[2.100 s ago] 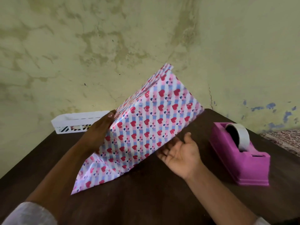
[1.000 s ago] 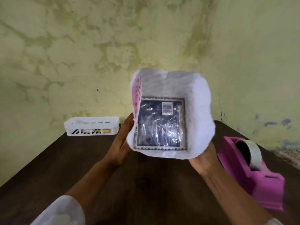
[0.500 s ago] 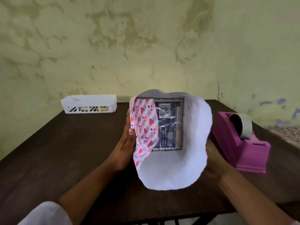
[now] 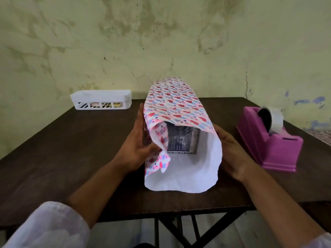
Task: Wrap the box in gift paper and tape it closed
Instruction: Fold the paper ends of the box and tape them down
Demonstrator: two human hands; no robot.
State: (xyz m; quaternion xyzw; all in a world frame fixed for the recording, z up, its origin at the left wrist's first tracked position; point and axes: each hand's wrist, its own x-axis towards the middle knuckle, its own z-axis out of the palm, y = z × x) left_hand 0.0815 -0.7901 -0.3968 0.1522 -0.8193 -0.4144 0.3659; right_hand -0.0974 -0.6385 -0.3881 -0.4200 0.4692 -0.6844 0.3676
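Note:
The box (image 4: 182, 140), dark with a glossy plastic face, lies on the table inside a tube of heart-patterned gift paper (image 4: 175, 106). The paper's near end is open toward me and shows its white inside (image 4: 189, 172). My left hand (image 4: 138, 142) is against the left side of the tube, and its thumb and fingers pinch the left flap of paper inward over the opening. My right hand (image 4: 231, 153) lies flat against the right outer wall of the tube, fingers straight.
A pink tape dispenser (image 4: 268, 142) with a roll of clear tape (image 4: 272, 120) stands at the right of the dark wooden table (image 4: 71, 149). A white slotted tray (image 4: 101, 99) sits at the back left by the wall. The table's front edge is just below the paper.
The wrapped box was tilted up, turned with its open end toward me, and now lies flat on the table. My left hand has begun folding the left flap inward.

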